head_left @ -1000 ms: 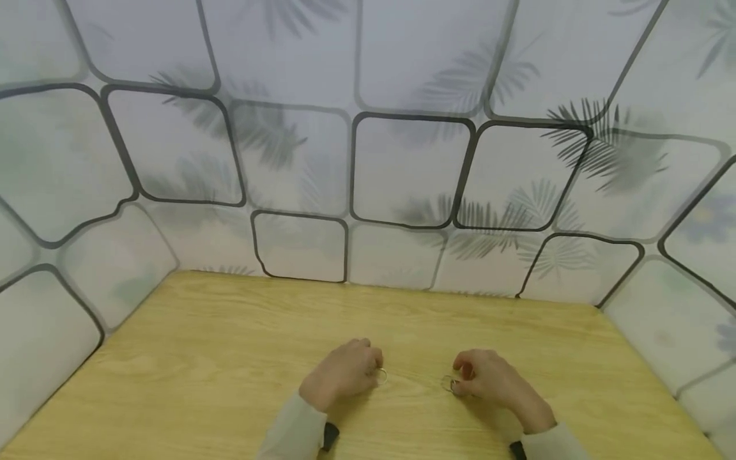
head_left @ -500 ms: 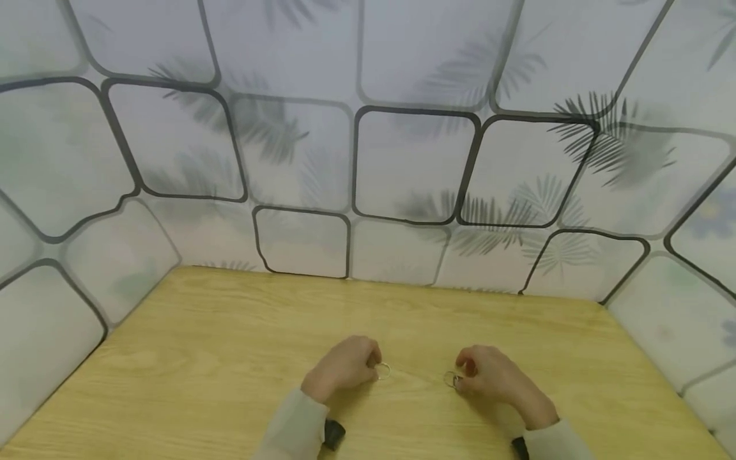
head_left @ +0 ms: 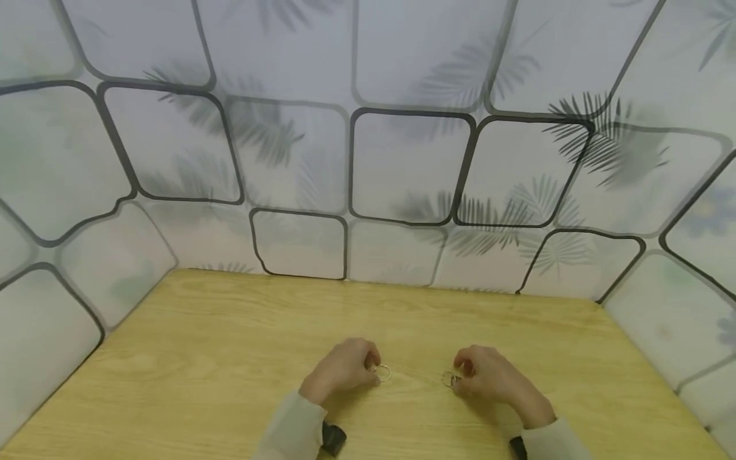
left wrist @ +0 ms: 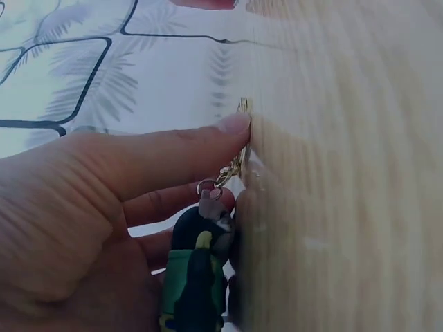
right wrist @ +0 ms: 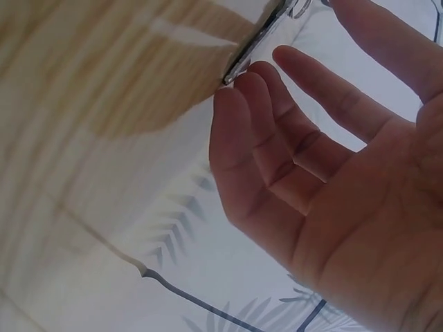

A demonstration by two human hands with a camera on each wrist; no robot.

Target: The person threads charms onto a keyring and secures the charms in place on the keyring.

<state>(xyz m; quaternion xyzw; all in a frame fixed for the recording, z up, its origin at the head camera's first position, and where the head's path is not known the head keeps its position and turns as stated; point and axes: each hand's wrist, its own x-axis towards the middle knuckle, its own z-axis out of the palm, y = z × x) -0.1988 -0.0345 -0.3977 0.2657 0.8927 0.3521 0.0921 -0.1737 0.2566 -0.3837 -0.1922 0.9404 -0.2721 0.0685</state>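
Observation:
In the head view my left hand [head_left: 344, 369] is low over the wooden table and pinches a thin gold key ring [head_left: 383, 372]. Up close in the left wrist view, the thumb [left wrist: 201, 152] lies against that ring, edge-on at the tabletop. A short gold chain [left wrist: 227, 173] links it to a green and black figurine charm [left wrist: 197, 266] beneath the palm. To the right, my right hand [head_left: 496, 378] has its fingers curled around a silver key ring [head_left: 447, 379] with a dark metal piece [right wrist: 259, 45] on it. The fingertips [right wrist: 239, 97] sit right at that piece's end.
A wood-grain table [head_left: 230, 332] spreads under both hands. A pale wall covering [head_left: 408, 166] with grey stone outlines and leaf prints encloses it at the back and sides. A black strap [head_left: 333, 438] shows at the left wrist below a light sleeve [head_left: 293, 428].
Both hands keep nearly the same places and holds. The gold ring by the left fingers has turned slightly and shows more clearly. The whole head view shifts a little.

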